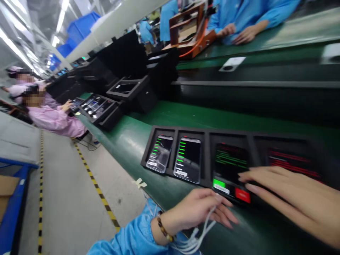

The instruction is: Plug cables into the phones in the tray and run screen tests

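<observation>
My left hand, with a beaded bracelet at the wrist, is low in front of the black tray. White cables run through its fingers and hang down below. Just above it lies a smartphone with green text on a dark screen and a green and a red block at the bottom. My right hand has its fingers stretched out, their tips over or against that phone's right edge; contact is unclear. Partly behind this hand, another smartphone shows red text.
The black compartment tray also holds two phones with green bars. It rests on a green workbench. Further left are black boxes and another phone tray. Co-workers in pink stand left; a person in blue is across the bench.
</observation>
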Demonstrator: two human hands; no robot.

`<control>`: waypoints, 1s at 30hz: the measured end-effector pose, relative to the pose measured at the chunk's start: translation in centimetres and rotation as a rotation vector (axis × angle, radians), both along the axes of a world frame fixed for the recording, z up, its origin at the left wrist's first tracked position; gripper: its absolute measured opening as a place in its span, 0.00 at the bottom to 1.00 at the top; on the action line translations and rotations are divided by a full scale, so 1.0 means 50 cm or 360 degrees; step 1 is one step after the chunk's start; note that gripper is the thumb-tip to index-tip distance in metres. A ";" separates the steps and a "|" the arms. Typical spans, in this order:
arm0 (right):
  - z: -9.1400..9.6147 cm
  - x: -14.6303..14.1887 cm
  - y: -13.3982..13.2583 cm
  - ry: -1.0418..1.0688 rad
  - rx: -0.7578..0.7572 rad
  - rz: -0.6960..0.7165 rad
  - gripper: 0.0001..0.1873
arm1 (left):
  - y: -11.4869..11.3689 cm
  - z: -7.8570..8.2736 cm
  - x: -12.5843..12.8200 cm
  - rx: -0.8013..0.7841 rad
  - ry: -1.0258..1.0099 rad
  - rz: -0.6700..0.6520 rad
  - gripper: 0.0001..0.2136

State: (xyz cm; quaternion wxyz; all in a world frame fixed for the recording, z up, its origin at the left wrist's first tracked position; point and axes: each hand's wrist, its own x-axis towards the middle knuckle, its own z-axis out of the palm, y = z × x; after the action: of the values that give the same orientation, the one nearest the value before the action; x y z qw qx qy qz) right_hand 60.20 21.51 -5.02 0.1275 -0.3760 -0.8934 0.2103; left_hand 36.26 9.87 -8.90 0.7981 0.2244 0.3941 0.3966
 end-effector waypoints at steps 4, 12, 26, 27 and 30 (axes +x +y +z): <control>0.103 -0.060 -0.026 -0.0268 -0.0231 0.0078 0.31 | 0.000 0.035 -0.003 -0.0050 0.0010 0.0025 0.37; 0.139 -0.104 -0.075 -0.0361 -0.0433 0.0287 0.28 | -0.002 0.044 -0.002 -0.0081 -0.0014 0.0040 0.36; 0.124 0.103 0.139 -0.0436 -0.0338 -0.0607 0.31 | -0.028 0.087 0.042 -0.0303 0.0273 0.0389 0.40; 0.114 0.121 0.150 -0.0465 -0.0336 -0.0654 0.31 | -0.036 0.089 0.050 -0.0321 0.0300 0.0367 0.41; 0.100 0.147 0.161 -0.0423 -0.0343 -0.0633 0.31 | -0.049 0.088 0.084 -0.0308 0.0283 0.0090 0.40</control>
State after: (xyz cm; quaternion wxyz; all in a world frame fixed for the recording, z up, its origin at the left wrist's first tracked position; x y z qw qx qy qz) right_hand 67.52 29.56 -0.03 0.0071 -0.5799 -0.7833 0.2239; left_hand 40.45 7.40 -4.52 0.7665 0.1693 0.5058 0.3578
